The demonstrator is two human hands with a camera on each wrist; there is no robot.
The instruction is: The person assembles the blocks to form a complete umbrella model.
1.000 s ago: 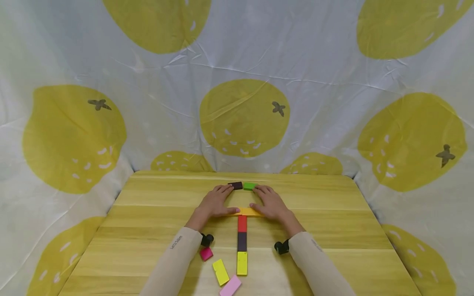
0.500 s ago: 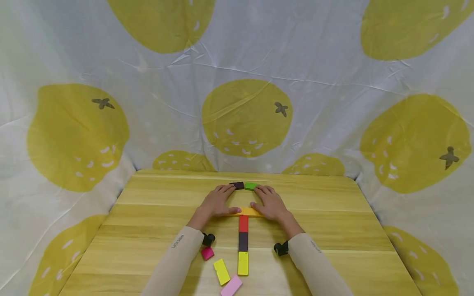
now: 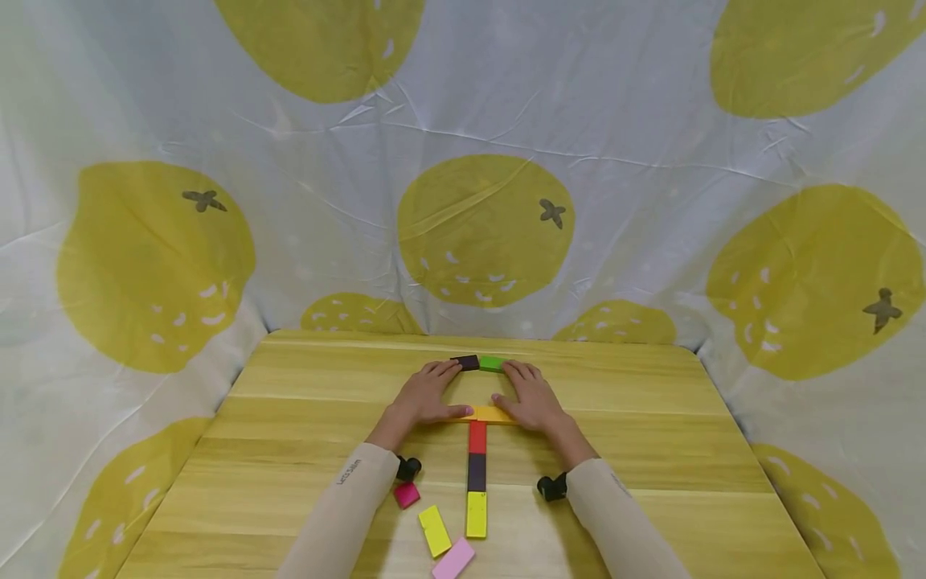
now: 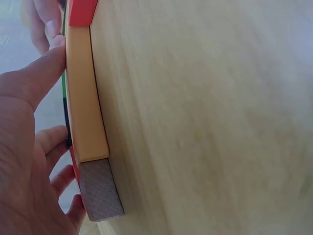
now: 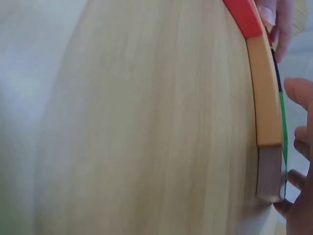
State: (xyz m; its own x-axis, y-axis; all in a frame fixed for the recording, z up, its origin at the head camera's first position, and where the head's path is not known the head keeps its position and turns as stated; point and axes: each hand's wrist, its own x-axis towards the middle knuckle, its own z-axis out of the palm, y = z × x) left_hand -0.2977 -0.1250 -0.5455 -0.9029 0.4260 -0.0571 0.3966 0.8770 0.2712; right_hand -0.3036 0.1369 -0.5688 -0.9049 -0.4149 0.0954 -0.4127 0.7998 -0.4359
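Note:
Rectangular toy blocks form a figure on the table. My left hand [image 3: 425, 396] reaches its fingers to a dark block [image 3: 469, 363] at the back, its thumb on the left orange block [image 3: 463, 417]. My right hand [image 3: 531, 398] has its fingertips at a green block [image 3: 492, 364], its thumb over the right orange block [image 3: 499, 415]. From the orange row a red block [image 3: 477, 437], a dark purple block [image 3: 477, 472] and a yellow block [image 3: 477, 515] run toward me. Grey-brown blocks [image 4: 100, 191] flank the orange ones in the wrist views; the hands hide them in the head view.
Left of the column lie a loose magenta block [image 3: 407, 495], another yellow block [image 3: 435, 531] and a pink block [image 3: 454, 559]. A lemon-print cloth [image 3: 485, 241] hangs behind the wooden table [image 3: 651, 450].
The small gap between the dark and green blocks at the back has narrowed. Both hands stay nearly in place; the whole head view has shifted slightly.

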